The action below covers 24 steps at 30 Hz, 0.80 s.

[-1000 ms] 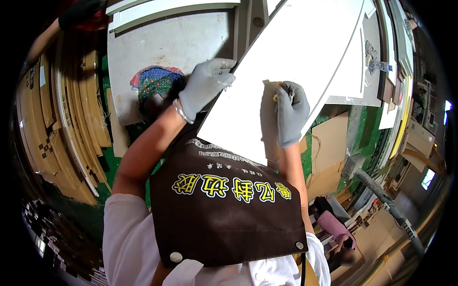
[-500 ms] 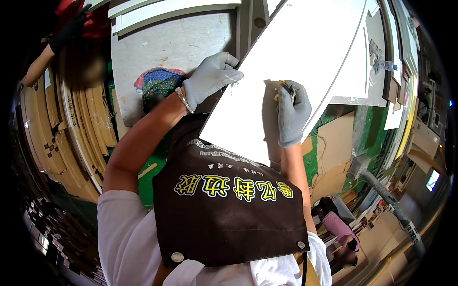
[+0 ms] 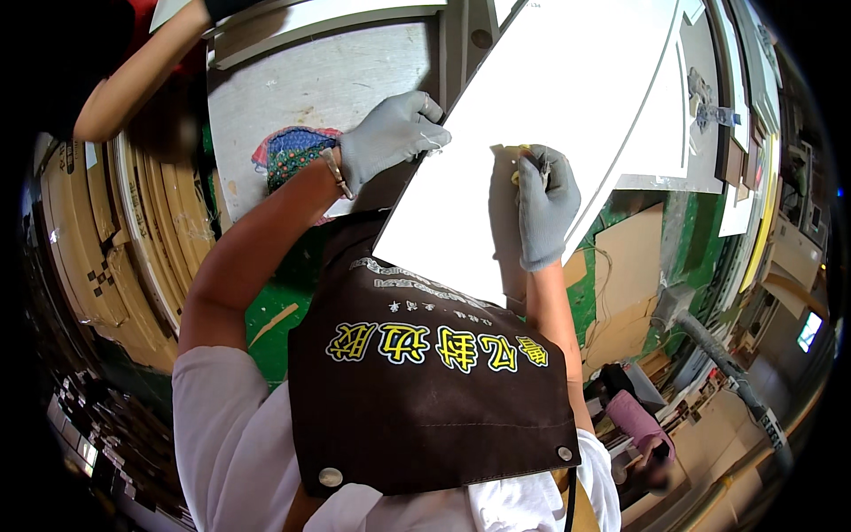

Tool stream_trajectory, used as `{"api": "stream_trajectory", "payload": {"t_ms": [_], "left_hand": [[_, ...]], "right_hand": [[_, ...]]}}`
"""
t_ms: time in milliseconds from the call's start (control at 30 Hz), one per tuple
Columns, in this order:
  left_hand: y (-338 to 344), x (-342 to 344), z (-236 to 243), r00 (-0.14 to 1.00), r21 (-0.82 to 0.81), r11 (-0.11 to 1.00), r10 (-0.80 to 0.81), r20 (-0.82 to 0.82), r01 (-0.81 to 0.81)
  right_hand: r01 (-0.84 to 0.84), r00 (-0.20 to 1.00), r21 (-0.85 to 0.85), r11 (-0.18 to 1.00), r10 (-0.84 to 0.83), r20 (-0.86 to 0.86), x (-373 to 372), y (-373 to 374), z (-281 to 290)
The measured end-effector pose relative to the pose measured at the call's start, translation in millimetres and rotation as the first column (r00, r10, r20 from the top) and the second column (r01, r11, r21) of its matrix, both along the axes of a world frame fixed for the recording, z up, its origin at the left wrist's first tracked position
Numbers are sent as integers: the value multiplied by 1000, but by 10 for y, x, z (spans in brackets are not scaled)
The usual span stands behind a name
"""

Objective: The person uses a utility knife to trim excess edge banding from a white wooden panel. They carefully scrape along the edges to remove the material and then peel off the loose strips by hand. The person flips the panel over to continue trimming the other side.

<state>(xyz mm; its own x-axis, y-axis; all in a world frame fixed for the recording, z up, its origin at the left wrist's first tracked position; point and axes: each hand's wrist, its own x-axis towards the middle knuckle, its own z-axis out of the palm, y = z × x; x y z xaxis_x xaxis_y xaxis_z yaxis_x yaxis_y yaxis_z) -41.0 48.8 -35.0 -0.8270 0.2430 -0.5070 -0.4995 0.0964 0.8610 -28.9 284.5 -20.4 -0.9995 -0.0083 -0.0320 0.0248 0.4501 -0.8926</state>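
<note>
A large white panel point(image 3: 567, 97) lies at a slant in front of me, its near end against my dark apron point(image 3: 434, 408). My left hand point(image 3: 390, 137), in a grey glove, is closed at the panel's left edge, with the thumb on the edge. A thin white shred shows beside that thumb. Over the panel's near part, my gloved right hand point(image 3: 547, 199) is closed round a small yellow thing point(image 3: 523, 152); the fingers cover most of it, so its kind is unclear. The hand casts a dark shadow on the panel.
Beside my left wrist lies a patterned cloth point(image 3: 297, 155) on the grey worktop point(image 3: 355, 75). A co-worker's arm point(image 3: 142, 75) reaches in at the upper left. Stacked cardboard point(image 3: 115, 257) stands left; a clear plastic bottle point(image 3: 714, 117) lies right.
The co-worker's arm has reached further right across the upper left. Both my hands stay almost where they were, the right one still closed round the small yellow thing.
</note>
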Motion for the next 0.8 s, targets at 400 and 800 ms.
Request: {"api": "stream_trajectory", "payload": {"t_ms": [400,800], "left_hand": [[21,191,-43,992,121,985,125,-28,-121],[48,137,50,994,69,992,98,50,-101]], "right_hand": [[-6,1000,26,1000,7,-30,-4,-13,6],[-13,998,16,1000,14,-54,-3,-7,-4]]}}
